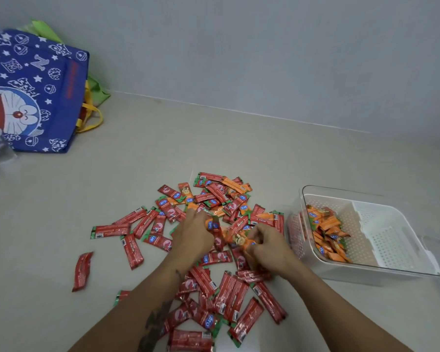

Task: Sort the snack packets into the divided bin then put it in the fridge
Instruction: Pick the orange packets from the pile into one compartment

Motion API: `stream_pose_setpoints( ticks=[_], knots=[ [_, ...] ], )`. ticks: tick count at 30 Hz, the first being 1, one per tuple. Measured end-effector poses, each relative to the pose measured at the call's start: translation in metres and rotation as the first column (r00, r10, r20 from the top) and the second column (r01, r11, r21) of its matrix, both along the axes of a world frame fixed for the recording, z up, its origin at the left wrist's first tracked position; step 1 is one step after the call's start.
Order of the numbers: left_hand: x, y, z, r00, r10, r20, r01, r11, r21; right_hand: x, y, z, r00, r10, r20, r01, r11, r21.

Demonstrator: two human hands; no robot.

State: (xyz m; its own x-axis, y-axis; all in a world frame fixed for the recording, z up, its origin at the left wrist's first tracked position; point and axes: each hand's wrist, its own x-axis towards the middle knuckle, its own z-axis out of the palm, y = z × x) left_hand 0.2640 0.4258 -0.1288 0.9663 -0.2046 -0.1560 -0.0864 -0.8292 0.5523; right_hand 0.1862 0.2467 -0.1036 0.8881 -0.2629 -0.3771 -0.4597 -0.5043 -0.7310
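Bin (381, 269): clear, on the counter (61, 212) at right, white perforated basket insert (391, 240) inside with a divider across it.
Left section of bin: heaped with orange packets (327, 237); a few red ones showing between basket wall and clear wall.
Right section of bin: only bare white mesh showing.
Pile on counter (208, 250): mostly red packets, some orange mixed in toward the back, spread loosely just left of the bin; one red stray (82, 271) lying apart at left.
Left hand (192, 236): down in the pile, fingers curled, pinching a red packet (215, 228).
Right hand (269, 246): fingers curled in, gripping an orange packet (240, 240) over the pile.
Blue bag (36, 90): back left by the wall, well apart.
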Motion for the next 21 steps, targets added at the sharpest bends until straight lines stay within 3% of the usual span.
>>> stream_pose_setpoints(
  ticks=[3, 5, 10, 13, 16, 19, 21],
  knots=[
    [0.002, 0.004, 0.006, 0.997, 0.070, -0.034, -0.071, 0.997, -0.033, 0.005, -0.003, 0.009, 0.997, 0.033, -0.076, -0.021, 0.988, 0.156],
    [0.006, 0.003, 0.009, 0.995, 0.098, -0.018, -0.099, 0.993, -0.068, 0.009, -0.004, 0.011, 0.998, -0.001, -0.067, 0.013, 0.985, 0.173],
    [0.012, -0.006, 0.019, 0.997, 0.064, 0.053, -0.058, 0.991, -0.118, 0.028, -0.003, 0.007, 0.967, -0.248, 0.054, 0.249, 0.969, 0.001],
    [0.014, -0.020, 0.025, 0.994, 0.022, 0.103, -0.006, 0.987, -0.159, 0.036, -0.004, 0.001, 0.953, -0.280, 0.114, 0.295, 0.943, -0.154],
    [0.014, -0.035, 0.024, 0.989, -0.139, 0.041, 0.144, 0.975, -0.170, 0.039, -0.006, -0.007, 0.959, -0.282, 0.036, 0.283, 0.934, -0.219],
    [0.008, -0.049, 0.019, 0.911, -0.411, 0.021, 0.411, 0.912, -0.011, 0.033, -0.006, -0.010, 0.955, -0.297, 0.014, 0.293, 0.930, -0.222],
    [0.004, -0.056, 0.012, 0.879, -0.475, 0.041, 0.473, 0.879, 0.058, 0.024, -0.006, -0.010, 0.948, -0.319, 0.011, 0.314, 0.926, -0.208]
  ],
)
